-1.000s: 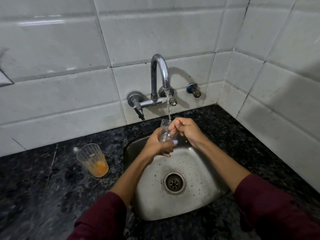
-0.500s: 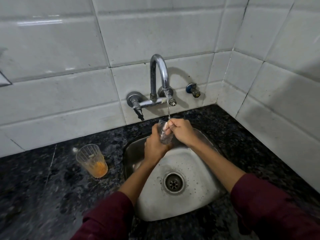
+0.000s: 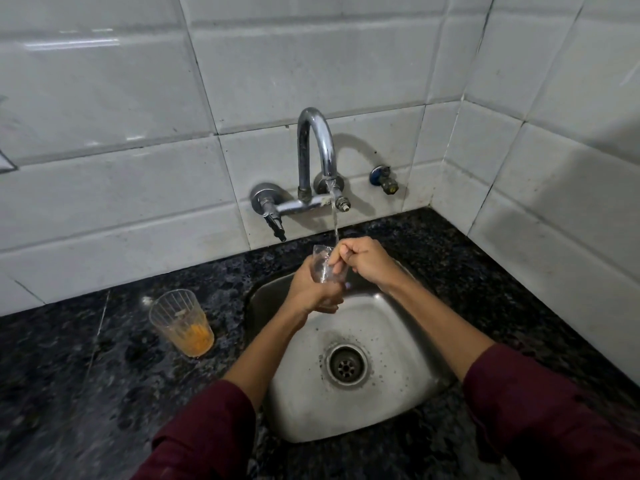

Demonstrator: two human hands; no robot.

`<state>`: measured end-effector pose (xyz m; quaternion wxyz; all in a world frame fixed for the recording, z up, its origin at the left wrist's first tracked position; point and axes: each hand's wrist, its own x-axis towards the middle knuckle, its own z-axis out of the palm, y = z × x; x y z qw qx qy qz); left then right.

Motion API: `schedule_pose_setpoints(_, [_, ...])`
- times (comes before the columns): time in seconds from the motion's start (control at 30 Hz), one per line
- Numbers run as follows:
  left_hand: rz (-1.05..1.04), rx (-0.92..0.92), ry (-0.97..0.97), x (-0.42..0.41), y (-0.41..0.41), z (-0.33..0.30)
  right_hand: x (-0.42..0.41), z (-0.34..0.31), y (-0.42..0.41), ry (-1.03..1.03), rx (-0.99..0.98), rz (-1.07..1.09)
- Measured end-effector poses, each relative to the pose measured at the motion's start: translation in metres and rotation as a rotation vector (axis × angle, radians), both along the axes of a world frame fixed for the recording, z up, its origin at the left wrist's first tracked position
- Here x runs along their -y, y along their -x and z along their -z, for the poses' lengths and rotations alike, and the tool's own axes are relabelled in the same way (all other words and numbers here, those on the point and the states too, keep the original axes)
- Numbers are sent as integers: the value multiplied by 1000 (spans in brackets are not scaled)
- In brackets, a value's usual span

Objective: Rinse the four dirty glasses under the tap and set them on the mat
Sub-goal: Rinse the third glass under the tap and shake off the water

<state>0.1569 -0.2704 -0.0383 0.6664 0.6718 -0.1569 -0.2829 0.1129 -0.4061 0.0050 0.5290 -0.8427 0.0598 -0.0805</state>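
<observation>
1. A clear glass sits just above the middle of the frame, held over the back edge of the sink, its mouth tilted up and a little to the left. What is inside it cannot be made out beyond the water running in.
2. A thin stream of water falls from the tap spout and meets the glass at its rim, right where the fingers are.
3. The left hand is wrapped around the lower part of the glass from the left, fingers curled closed around it.
4. The right hand comes in from the right, curled almost into a fist, with its fingers reaching into the mouth of the glass; it touches the glass at the rim.
5. Both forearms run down to dark red sleeves at the bottom of the frame.
6. The steel sink below the hands is wet with droplets and holds nothing but its round drain.
7. The chrome tap is fixed to the white tiled wall, above centre.
8. A second glass stands upright on the dark speckled counter, left of the sink and well apart from the hands; orange residue lies in its bottom.
</observation>
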Motion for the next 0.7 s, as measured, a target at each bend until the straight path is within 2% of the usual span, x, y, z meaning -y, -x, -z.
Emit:
schedule_pose_setpoints(0.1, [-187, 482, -349, 6, 4, 7, -8, 2, -3, 133, 25, 84])
schedule_pose_setpoints(0.17, [-193, 666, -459, 6, 1, 11, -11, 2, -2, 84, 26, 120])
schedule_pose_setpoints(0.23, [-71, 628, -408, 3, -4, 8, -8, 0, 2, -87, 13, 107])
schedule_pose_setpoints(0.27, [12, 504, -313, 0, -7, 2, -4, -1, 4, -181, 7, 84])
schedule_pose_setpoints(0.37, [218, -109, 105, -8, -9, -14, 6, -1, 9, -401, -3, 4])
schedule_pose_setpoints(0.4, [236, -216, 170, -9, -9, -12, 6, -1, 10, -425, -7, -18])
schedule_pose_setpoints(0.43, [232, -242, 178, -8, -10, -11, 6, -2, 10, -408, -11, -29])
schedule_pose_setpoints(0.53, [144, -119, 121, -1, -11, -2, 3, -5, 7, -238, -27, -8])
schedule_pose_setpoints(0.6, [51, 67, 10, 3, -8, 0, 2, -6, 3, -113, -43, 38])
schedule_pose_setpoints(0.7, [-102, 399, -271, 11, -4, 3, -2, -5, -2, 61, -49, 112])
